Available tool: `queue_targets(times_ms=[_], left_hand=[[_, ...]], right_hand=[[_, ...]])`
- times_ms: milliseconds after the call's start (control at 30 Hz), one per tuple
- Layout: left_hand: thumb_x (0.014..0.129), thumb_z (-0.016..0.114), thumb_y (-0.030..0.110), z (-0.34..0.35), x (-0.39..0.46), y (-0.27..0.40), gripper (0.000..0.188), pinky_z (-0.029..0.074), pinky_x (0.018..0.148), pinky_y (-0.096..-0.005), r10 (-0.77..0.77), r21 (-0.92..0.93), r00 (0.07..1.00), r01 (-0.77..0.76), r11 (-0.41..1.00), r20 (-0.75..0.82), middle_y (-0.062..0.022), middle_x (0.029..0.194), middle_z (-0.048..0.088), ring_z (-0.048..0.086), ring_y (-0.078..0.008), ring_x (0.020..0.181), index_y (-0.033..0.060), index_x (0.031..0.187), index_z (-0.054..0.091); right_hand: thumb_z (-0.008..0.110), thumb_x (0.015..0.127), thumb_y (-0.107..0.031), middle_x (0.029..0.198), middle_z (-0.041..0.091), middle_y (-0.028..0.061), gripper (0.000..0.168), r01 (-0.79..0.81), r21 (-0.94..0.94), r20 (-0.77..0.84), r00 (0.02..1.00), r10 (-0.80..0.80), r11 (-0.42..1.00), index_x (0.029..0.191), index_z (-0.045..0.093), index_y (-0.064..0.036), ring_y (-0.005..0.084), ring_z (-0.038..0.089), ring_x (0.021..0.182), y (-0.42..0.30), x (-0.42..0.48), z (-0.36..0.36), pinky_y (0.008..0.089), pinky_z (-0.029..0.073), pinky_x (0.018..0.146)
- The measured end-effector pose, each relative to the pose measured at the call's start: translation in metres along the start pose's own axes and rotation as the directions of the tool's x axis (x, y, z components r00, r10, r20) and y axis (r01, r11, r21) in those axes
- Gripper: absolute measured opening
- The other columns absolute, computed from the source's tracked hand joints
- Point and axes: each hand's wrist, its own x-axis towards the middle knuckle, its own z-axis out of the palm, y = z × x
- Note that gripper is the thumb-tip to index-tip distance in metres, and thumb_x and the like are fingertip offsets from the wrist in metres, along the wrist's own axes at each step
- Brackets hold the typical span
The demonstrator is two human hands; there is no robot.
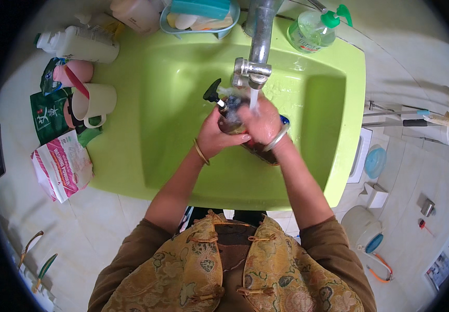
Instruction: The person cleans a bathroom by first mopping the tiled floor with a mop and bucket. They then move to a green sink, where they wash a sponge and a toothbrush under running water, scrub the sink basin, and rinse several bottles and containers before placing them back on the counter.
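Note:
A dark, translucent pump bottle [230,125] with a black pump head [211,91] lies tilted over the green sink basin [177,156]. My left hand [214,134] grips it near the shoulder, with the thumb across its side. My right hand [265,123], wet and blurred, rests against the bottle; water hides its fingertips. From the metal faucet [259,50] a stream of water [254,97] falls onto that hand and splashes over the bottle. The bottle's lower end shows beneath my right wrist, and a bit of blue shows beside it.
A hand-soap pump bottle [312,33] stands right of the faucet, a soap dish [199,29] left of it. Along the left rim are a white bottle [84,45], a cream mug [101,99] and a washing powder bag [64,165]. A white bucket [361,226] is at right.

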Motion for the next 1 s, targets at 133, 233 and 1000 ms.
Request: queue_targets(times_ms=[133,233,1000], left_hand=[[0.068,0.073,0.027,0.009,0.000,-0.024,0.067,0.040,0.092,-0.0354,-0.089,-0.528,0.971,-0.044,0.848,-0.224,-0.0124,0.119,0.049,0.051,-0.0240,0.105,0.0029,0.121,0.041],[0.065,0.074,0.033,0.012,0.001,-0.026,0.070,0.041,0.089,-0.0374,-0.046,-0.244,0.931,-0.047,0.969,-0.362,-0.0113,0.116,0.051,0.052,-0.0274,0.102,0.0016,0.119,0.042],[0.087,0.040,0.050,-0.019,-0.009,0.020,0.047,0.047,0.076,-0.0334,-0.481,-0.331,0.829,0.385,0.861,-0.287,-0.0057,0.104,0.059,0.057,-0.0161,0.090,0.0101,0.109,0.052]], right_hand=[[0.056,0.069,-0.020,0.115,0.049,0.0148,0.026,0.034,-0.733,-0.131,0.973,-0.189,0.680,0.091,0.053,-0.007,0.0357,0.045,0.105,-0.040,-0.022,0.045,0.0459,0.039,0.081],[0.057,0.068,-0.019,0.113,0.051,0.0139,0.022,0.075,-0.591,-0.157,0.966,-0.205,0.803,0.087,0.055,-0.007,0.0335,0.046,0.106,-0.044,-0.023,0.033,0.0469,0.038,0.082],[0.056,0.071,-0.018,0.118,0.050,0.0108,0.050,0.087,-0.487,-0.236,0.945,-0.227,0.869,0.119,0.046,-0.010,0.0296,0.048,0.109,-0.002,-0.037,0.033,0.0491,0.037,0.086]])
